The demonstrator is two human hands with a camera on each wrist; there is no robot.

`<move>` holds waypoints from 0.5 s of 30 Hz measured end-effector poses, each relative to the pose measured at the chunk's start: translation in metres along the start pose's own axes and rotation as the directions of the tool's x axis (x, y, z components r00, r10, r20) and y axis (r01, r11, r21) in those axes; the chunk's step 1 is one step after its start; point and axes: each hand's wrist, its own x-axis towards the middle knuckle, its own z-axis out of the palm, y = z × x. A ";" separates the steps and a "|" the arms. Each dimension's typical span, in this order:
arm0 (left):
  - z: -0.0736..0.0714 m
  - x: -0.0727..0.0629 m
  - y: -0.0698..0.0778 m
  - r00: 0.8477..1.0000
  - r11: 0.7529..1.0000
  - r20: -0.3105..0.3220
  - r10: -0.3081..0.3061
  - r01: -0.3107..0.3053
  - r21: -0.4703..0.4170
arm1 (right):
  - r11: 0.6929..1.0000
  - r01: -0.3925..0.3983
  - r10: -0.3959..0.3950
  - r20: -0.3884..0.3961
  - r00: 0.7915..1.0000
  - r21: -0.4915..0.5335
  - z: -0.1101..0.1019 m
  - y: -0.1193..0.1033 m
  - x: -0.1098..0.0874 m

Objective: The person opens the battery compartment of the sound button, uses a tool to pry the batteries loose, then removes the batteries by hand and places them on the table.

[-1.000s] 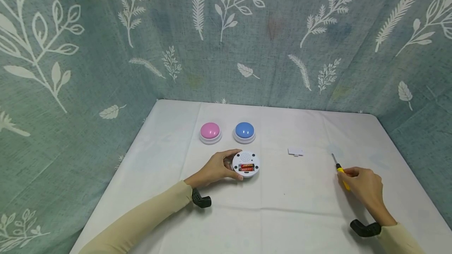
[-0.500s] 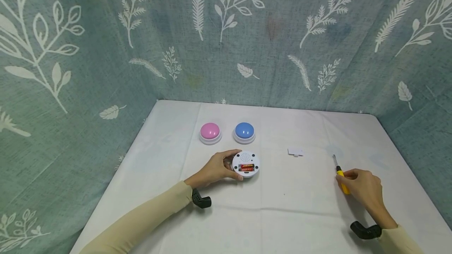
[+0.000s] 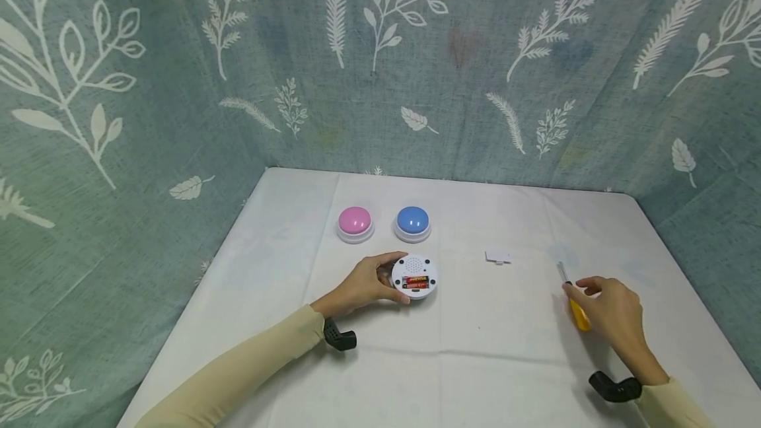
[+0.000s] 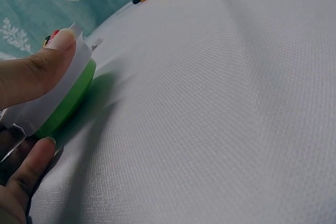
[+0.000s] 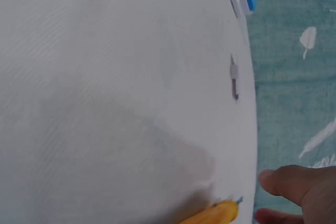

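My left hand (image 3: 362, 286) grips a round white push button (image 3: 414, 265) by its left side. It is turned over, with two red batteries (image 3: 415, 283) in its uncovered compartment. Its green dome (image 4: 73, 95) faces down in the left wrist view. At the right, a screwdriver (image 3: 578, 316) with a yellow handle lies on the cloth. Just above it hovers my right hand (image 3: 612, 316), thumb and fingers apart from the handle (image 5: 215, 213) in the right wrist view.
A pink button (image 3: 355, 222) and a blue button (image 3: 413, 223) stand behind the left hand. Between the hands lies a small white battery cover (image 3: 498, 257). White cloth covers the table (image 3: 475, 375), and a leaf-patterned curtain (image 3: 452, 124) hangs along its back and sides.
My right hand has lowered the screwdriver to the cloth and let go of it, lifting slightly. The left hand and its button have stayed in place.
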 end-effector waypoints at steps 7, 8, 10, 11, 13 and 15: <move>-0.001 0.001 0.000 1.000 1.000 0.006 0.010 -0.010 -0.019 | 0.971 0.222 -0.211 -0.122 0.970 0.086 0.003 -0.028 0.005; -0.001 0.000 0.000 1.000 1.000 0.006 0.010 -0.010 -0.021 | 0.965 0.246 -0.235 -0.120 0.965 0.092 0.005 -0.033 0.005; -0.001 0.000 0.000 1.000 1.000 0.008 0.012 -0.012 -0.024 | 0.955 0.281 -0.270 -0.111 0.956 0.097 0.010 -0.043 0.006; -0.001 0.000 -0.001 1.000 1.000 0.009 0.014 -0.014 -0.023 | 0.951 0.294 -0.284 -0.105 0.953 0.098 0.013 -0.048 0.007; -0.001 0.000 -0.001 1.000 1.000 0.009 0.016 -0.016 -0.019 | 0.944 0.314 -0.307 -0.087 0.948 0.098 0.019 -0.058 0.008; -0.001 0.000 -0.001 1.000 1.000 0.008 0.016 -0.016 -0.014 | 0.937 0.333 -0.328 -0.062 0.943 0.103 0.025 -0.068 0.009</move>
